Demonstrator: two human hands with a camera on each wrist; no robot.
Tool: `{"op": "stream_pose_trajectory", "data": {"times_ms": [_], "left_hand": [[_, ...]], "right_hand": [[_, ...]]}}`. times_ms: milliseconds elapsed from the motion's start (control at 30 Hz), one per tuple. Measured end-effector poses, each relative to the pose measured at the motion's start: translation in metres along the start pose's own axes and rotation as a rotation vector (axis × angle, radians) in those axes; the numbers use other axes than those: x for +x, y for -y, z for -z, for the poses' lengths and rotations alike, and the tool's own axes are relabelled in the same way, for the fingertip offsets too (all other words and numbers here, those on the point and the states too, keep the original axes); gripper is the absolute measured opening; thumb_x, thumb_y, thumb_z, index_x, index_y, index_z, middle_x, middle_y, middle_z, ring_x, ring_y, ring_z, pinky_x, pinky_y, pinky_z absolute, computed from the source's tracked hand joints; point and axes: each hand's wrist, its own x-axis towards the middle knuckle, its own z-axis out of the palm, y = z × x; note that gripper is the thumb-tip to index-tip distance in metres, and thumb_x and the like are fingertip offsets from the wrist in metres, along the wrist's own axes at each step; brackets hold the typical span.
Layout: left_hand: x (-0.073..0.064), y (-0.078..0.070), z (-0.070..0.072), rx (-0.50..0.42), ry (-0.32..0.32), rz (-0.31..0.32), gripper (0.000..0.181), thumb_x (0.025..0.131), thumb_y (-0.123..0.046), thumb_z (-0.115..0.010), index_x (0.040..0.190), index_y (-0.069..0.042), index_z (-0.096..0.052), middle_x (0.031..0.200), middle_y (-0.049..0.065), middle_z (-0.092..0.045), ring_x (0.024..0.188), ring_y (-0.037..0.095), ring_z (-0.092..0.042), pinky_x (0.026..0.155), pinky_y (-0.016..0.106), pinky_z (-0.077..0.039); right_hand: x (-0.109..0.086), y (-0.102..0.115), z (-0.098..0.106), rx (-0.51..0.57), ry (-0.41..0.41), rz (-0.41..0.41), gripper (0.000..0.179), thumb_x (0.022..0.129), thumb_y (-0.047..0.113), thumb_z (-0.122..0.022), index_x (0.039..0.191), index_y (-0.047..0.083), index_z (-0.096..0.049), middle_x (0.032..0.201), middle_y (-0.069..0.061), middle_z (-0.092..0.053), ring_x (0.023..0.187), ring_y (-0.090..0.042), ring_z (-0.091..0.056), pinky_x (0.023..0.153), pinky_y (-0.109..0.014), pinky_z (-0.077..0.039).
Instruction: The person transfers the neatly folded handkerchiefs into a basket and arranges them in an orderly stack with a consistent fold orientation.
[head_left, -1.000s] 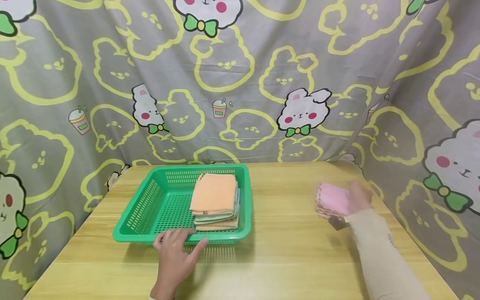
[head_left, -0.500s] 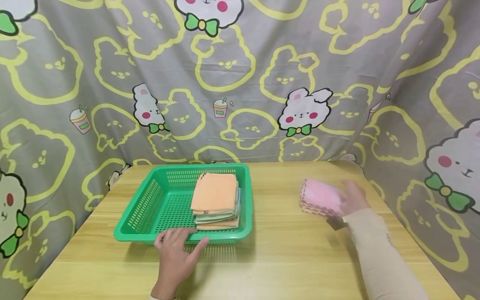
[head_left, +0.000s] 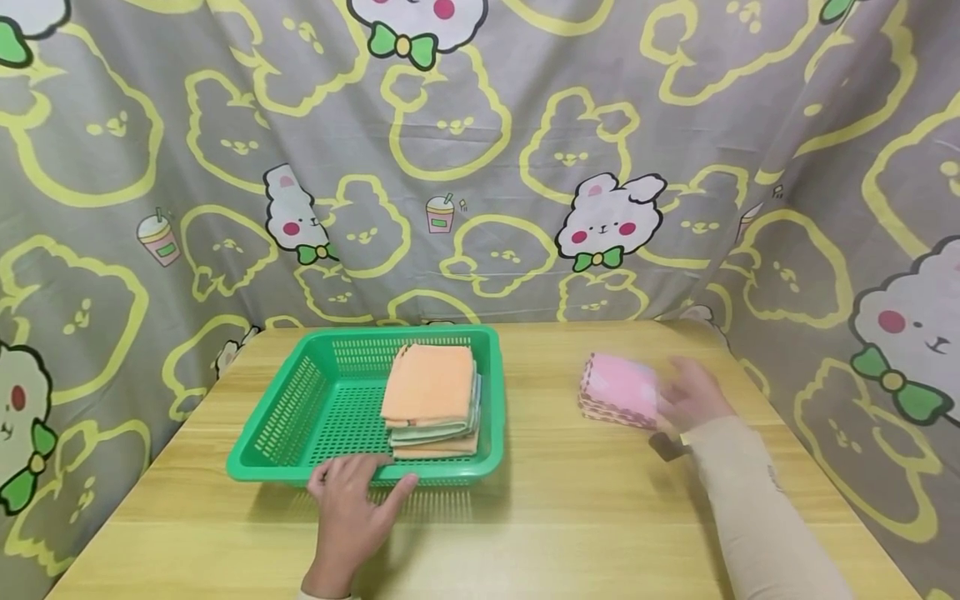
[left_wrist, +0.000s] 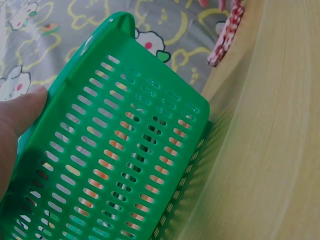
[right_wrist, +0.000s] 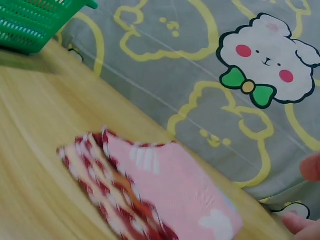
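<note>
The fingers of my left hand (head_left: 348, 504) hook over the near rim of a green plastic basket (head_left: 489, 454), thumb outside. In the left wrist view the thumb (left_wrist: 31, 107) lies along that rim. A stack of folded cloths, with an orange cloth (head_left: 429, 383) on top and pale green ones below, fills the basket's right side. On the table to the right is a stack of folded pink cloths (head_left: 618, 387) with dark red scalloped edging. My right hand (head_left: 690, 396) is just right of it, fingers loose; the right wrist view shows a gap between fingertips (right_wrist: 295, 220) and pink cloths (right_wrist: 170, 185).
The wooden table (head_left: 555, 508) carries both basket and pink stack. A grey patterned curtain (head_left: 495, 150) hangs behind the table and along both sides. A small dark object (head_left: 667, 447) shows under my right wrist.
The pink cloth stack has shifted left toward the basket, and my right hand has moved slightly left, now with its fingers away from the stack. The left hand and basket stay put.
</note>
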Motion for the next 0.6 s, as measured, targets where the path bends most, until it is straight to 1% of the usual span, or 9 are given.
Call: {"op": "stream_pose_trajectory", "data": {"times_ms": [33, 67, 100, 200, 300, 367, 433, 500, 600], "left_hand": [[0.0, 0.0, 0.0, -0.001, 0.0, 0.0, 0.045, 0.082, -0.053, -0.07, 0.086, -0.007, -0.067, 0.085, 0.009, -0.067, 0.084, 0.029, -0.054, 0.085, 0.058, -0.02], [0.0, 0.0, 0.0, -0.001, 0.001, 0.001, 0.045, 0.082, -0.053, -0.07, 0.086, -0.007, -0.068, 0.085, 0.009, -0.068, 0.084, 0.029, -0.054, 0.085, 0.058, -0.02], [0.0, 0.0, 0.0, -0.002, 0.001, 0.001, 0.045, 0.082, -0.053, -0.07, 0.086, -0.008, -0.068, 0.085, 0.009, -0.068, 0.084, 0.029, -0.054, 0.085, 0.058, -0.02], [0.0, 0.0, 0.0, -0.002, 0.001, -0.001, 0.046, 0.082, -0.053, -0.069, 0.086, -0.008, -0.068, 0.085, 0.009, -0.068, 0.085, 0.03, -0.054, 0.086, 0.058, -0.02], [-0.001, 0.0, 0.001, 0.0, 0.002, -0.001, 0.046, 0.083, -0.054, -0.068, 0.086, -0.008, -0.068, 0.085, 0.009, -0.068, 0.085, 0.03, -0.054, 0.086, 0.058, -0.02], [-0.001, 0.0, 0.001, 0.0, 0.002, 0.0, 0.046, 0.083, -0.054, -0.068, 0.086, -0.008, -0.068, 0.086, 0.009, -0.068, 0.085, 0.03, -0.054, 0.086, 0.058, -0.02], [-0.001, 0.0, 0.001, -0.001, 0.0, 0.0, 0.047, 0.083, -0.055, -0.068, 0.086, -0.008, -0.068, 0.085, 0.009, -0.068, 0.085, 0.029, -0.054, 0.086, 0.058, -0.02], [-0.001, 0.0, 0.0, -0.003, -0.002, -0.002, 0.047, 0.083, -0.055, -0.068, 0.086, -0.009, -0.068, 0.085, 0.009, -0.068, 0.085, 0.029, -0.054, 0.086, 0.058, -0.02], [-0.001, 0.0, 0.0, -0.003, -0.004, -0.007, 0.047, 0.084, -0.056, -0.067, 0.085, -0.008, -0.068, 0.085, 0.009, -0.068, 0.085, 0.029, -0.054, 0.086, 0.058, -0.02]], "right_hand": [[-0.001, -0.001, -0.001, -0.149, -0.022, 0.073, 0.074, 0.09, -0.002, -0.057, 0.147, -0.013, -0.012, 0.139, -0.043, -0.029, 0.115, -0.05, -0.048, 0.097, -0.054, -0.042], [-0.001, -0.002, -0.001, -0.281, -0.054, 0.149, 0.074, 0.086, -0.006, -0.059, 0.144, -0.018, -0.014, 0.132, -0.046, -0.034, 0.108, -0.055, -0.05, 0.091, -0.057, -0.044], [-0.002, -0.003, -0.002, -0.309, -0.07, 0.178, 0.073, 0.086, -0.004, -0.06, 0.142, -0.02, -0.016, 0.129, -0.046, -0.037, 0.104, -0.055, -0.053, 0.088, -0.057, -0.046], [-0.003, -0.006, -0.004, -0.312, -0.094, 0.208, 0.071, 0.09, 0.002, -0.061, 0.142, -0.02, -0.019, 0.129, -0.046, -0.039, 0.102, -0.055, -0.055, 0.084, -0.058, -0.048], [-0.004, -0.004, -0.006, -0.258, -0.08, 0.192, 0.071, 0.095, 0.013, -0.061, 0.142, -0.019, -0.019, 0.139, -0.045, -0.029, 0.118, -0.058, -0.044, 0.093, -0.062, -0.04], [-0.004, -0.002, -0.008, -0.234, -0.067, 0.21, 0.068, 0.097, 0.014, -0.059, 0.141, -0.02, -0.021, 0.141, -0.045, -0.027, 0.123, -0.059, -0.037, 0.097, -0.063, -0.035], [-0.002, -0.001, -0.011, -0.211, -0.053, 0.225, 0.063, 0.097, 0.01, -0.058, 0.139, -0.022, -0.023, 0.139, -0.045, -0.028, 0.125, -0.059, -0.035, 0.099, -0.062, -0.033], [0.001, -0.002, -0.013, -0.035, 0.006, 0.171, 0.059, 0.097, -0.001, -0.052, 0.141, -0.021, -0.019, 0.143, -0.042, -0.024, 0.13, -0.054, -0.033, 0.103, -0.057, -0.032], [0.006, 0.003, -0.019, 0.468, 0.077, -0.089, 0.06, 0.102, 0.006, -0.043, 0.15, -0.006, -0.01, 0.152, -0.03, -0.017, 0.136, -0.038, -0.031, 0.108, -0.044, -0.031]]}}
